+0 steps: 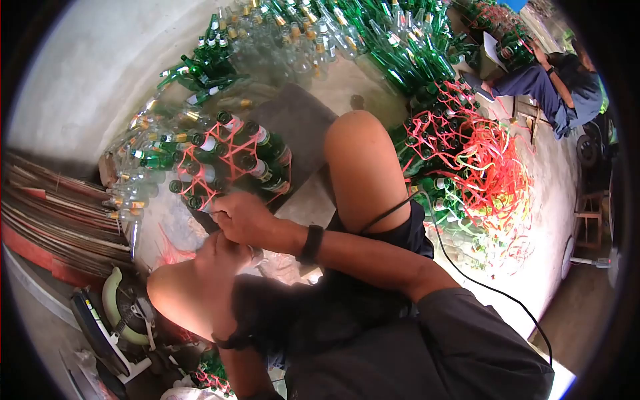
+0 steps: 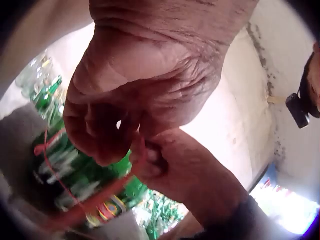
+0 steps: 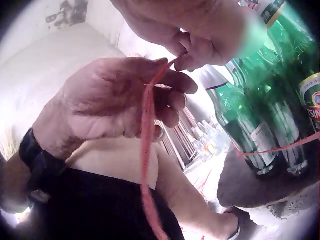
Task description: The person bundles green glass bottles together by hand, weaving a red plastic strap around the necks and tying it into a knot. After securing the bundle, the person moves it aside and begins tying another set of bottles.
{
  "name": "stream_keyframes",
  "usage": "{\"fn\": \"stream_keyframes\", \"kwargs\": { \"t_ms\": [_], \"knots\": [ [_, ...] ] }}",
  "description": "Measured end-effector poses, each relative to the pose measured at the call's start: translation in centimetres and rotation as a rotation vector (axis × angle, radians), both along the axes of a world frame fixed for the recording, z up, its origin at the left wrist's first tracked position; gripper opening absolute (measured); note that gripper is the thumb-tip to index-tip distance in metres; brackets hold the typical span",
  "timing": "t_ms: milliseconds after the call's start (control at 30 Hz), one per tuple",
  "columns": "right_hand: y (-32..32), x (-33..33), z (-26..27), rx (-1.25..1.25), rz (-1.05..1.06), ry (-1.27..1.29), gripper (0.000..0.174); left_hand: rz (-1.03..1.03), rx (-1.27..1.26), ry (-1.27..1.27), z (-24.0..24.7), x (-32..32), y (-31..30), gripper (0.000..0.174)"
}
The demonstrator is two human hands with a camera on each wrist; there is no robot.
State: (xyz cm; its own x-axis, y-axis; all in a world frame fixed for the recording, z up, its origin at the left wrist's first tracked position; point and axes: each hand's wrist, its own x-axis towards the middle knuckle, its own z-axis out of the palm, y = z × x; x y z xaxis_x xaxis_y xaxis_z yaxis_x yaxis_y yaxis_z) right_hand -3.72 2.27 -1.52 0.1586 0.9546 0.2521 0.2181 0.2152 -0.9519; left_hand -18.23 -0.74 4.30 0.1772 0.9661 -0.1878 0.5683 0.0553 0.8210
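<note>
My right hand (image 1: pixel 248 217), with a dark band at the wrist, is beside a bundle of green glass beer bottles (image 1: pixel 272 148). Red plastic strip (image 1: pixel 233 160) criss-crosses between the bottle necks. Just below it, my left hand (image 1: pixel 223 257) is partly blurred in the head view. Both hands pinch a loose red strip (image 3: pixel 146 132) between thumb and fingers, and its tail hangs down past the left hand in the right wrist view. Another strand (image 3: pixel 280 149) runs round the bottle bodies low down. The bundle stands on a dark flat slab (image 3: pixel 250 187).
Many loose green and clear bottles (image 1: pixel 413 57) crowd the floor by the wall. At right lies a tangled heap of red strip (image 1: pixel 497 167) next to strapped bottles. Another person (image 1: pixel 560 90) sits at far right. Long thin strips (image 1: pixel 60 213) are stacked at left. A black cable (image 1: pixel 493 290) trails beside my arm.
</note>
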Motion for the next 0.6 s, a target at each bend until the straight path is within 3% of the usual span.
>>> {"fn": "stream_keyframes", "kwargs": {
  "t_ms": [33, 167, 267, 500, 600],
  "knots": [
    [0.0, 0.0, 0.1, 0.003, 0.004, 0.000, 0.016, -0.159, 0.285, 0.251, 1.0, -0.1, 0.3, 0.023],
    [-0.3, 0.7, 1.0, -0.052, 0.027, -0.025, 0.015, -0.139, 0.437, 0.163, 4.6, 0.9, 3.4, 0.018],
    [-0.1, 0.9, 1.2, -0.063, 0.052, -0.015, 0.015, -0.367, 0.649, 0.224, 4.8, 1.5, 6.2, 0.028],
    [-0.2, 1.6, 1.8, 0.019, 0.065, 0.033, 0.017, -0.523, 0.754, 0.393, 4.3, 1.6, 9.1, 0.030],
    [-0.2, 2.4, 3.2, -0.018, 0.099, 0.043, 0.020, -0.567, 0.918, 0.275, 3.3, 1.2, 10.3, 0.024]
  ]
}}
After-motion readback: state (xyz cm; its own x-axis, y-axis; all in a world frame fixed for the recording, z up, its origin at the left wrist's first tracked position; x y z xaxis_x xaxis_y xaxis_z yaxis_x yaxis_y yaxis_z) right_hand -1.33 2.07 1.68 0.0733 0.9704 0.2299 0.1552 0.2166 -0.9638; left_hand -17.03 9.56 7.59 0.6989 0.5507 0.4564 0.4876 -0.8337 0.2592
